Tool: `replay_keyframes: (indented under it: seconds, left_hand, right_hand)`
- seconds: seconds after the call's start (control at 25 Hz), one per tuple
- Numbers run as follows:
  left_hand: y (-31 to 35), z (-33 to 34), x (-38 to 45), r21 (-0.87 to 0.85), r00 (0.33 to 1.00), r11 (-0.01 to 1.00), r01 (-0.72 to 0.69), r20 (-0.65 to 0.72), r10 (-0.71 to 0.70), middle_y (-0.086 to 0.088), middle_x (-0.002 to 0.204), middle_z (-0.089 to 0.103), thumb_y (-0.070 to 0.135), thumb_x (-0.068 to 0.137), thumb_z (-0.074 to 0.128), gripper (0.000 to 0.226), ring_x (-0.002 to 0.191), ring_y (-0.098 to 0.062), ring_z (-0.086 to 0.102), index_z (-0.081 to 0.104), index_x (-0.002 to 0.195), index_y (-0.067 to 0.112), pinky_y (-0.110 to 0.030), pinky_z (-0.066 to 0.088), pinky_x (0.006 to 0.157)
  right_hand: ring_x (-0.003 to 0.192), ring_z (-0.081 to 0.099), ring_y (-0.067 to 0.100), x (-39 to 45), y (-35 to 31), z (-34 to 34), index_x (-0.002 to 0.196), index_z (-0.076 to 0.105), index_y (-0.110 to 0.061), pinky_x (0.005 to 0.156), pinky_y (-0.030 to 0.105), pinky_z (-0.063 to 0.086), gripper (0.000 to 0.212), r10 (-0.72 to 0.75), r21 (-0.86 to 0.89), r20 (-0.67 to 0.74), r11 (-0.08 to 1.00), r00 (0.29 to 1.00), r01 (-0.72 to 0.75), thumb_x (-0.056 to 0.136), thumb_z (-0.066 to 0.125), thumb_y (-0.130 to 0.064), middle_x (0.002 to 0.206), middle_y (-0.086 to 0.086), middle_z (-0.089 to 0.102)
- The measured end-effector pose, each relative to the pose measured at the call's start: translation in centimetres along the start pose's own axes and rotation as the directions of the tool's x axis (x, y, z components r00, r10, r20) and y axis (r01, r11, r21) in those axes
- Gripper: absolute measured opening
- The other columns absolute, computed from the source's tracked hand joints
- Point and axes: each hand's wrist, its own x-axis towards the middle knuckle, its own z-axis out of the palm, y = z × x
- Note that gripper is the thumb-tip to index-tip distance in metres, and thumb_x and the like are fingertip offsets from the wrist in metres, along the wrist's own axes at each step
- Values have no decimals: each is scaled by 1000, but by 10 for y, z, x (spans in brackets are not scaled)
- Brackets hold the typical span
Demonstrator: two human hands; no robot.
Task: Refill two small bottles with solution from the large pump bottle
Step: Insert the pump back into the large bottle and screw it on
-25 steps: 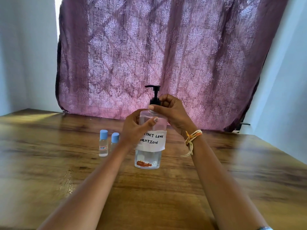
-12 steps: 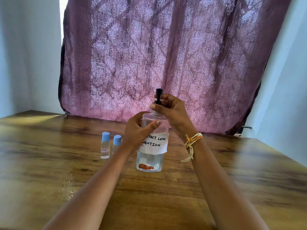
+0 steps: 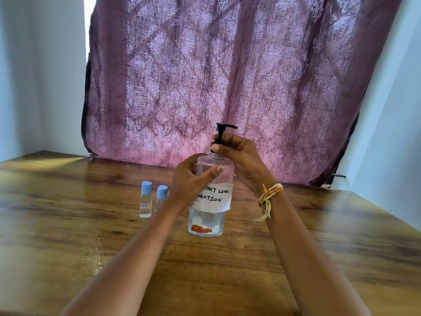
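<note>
Near the middle of the table [image 3: 68, 247], toward its far edge, I see my left hand [image 3: 190, 181] wrapped around the shoulder of the large pump bottle [image 3: 208, 220], thumb laid across its front just above the white label [image 3: 214, 198] that reads "CONTACT LENS SOLUTION", partly covered by the hand. My right hand [image 3: 245, 163] is curled around the black collar at the bottle's neck, fingertips pinching it below the pump head [image 3: 224, 130], whose spout points right. The bottle stands upright on the wood with clear liquid low in it and an orange mark near its base. A band of threads [image 3: 270, 192] circles my right wrist. Just left of my left forearm stand the two small bottles [image 3: 145, 202], both with blue caps on, side by side; the nearer one is half hidden, so whether they touch I cannot tell. A purple curtain [image 3: 227, 76] hangs beyond the table's far edge.
</note>
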Motion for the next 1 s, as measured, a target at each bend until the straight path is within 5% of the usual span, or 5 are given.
replay_keyframes:
  seconds: [0.16, 0.36, 0.76, 1.0]
  left_hand:
    - [1, 0, 0, 13, 1000, 1000, 11, -9, -11, 10, 80, 76, 50, 66, 76, 26, 78, -8, 72, 71, 86, 35, -22, 54, 66]
    - [1, 0, 0, 0, 1000, 1000, 15, -11, -15, 7, 74, 75, 43, 66, 79, 29, 68, -8, 71, 70, 89, 26, -21, 54, 59]
    - [0, -1, 0, -31, 999, 999, 34, -4, -34, 5, 74, 75, 38, 68, 80, 30, 71, -10, 71, 71, 90, 20, -23, 55, 61]
    - [0, 0, 1, -12, 1000, 999, 30, -3, -30, 6, 73, 74, 34, 69, 79, 32, 71, -9, 70, 70, 93, 14, -22, 53, 61]
  right_hand:
    - [74, 65, 19, 1, 5, 8, 89, 65, -11, 72, 31, 56, 21, -19, -118, -43, 993, 999, 14, 74, 78, -3, 76, 1, 69]
    - [103, 64, 33, -1, 7, -6, 121, 57, 5, 93, 48, 52, 32, 64, 149, 155, 985, 986, -88, 90, 51, -2, 114, 19, 66]
    - [75, 69, 14, 2, 9, -2, 98, 69, -4, 70, 27, 58, 24, -10, 94, 49, 996, 999, 5, 76, 68, 6, 81, 1, 75]
    - [94, 67, 24, -2, 2, -4, 118, 60, 1, 84, 35, 58, 33, 73, 135, 146, 986, 987, -93, 85, 56, -3, 103, 11, 70]
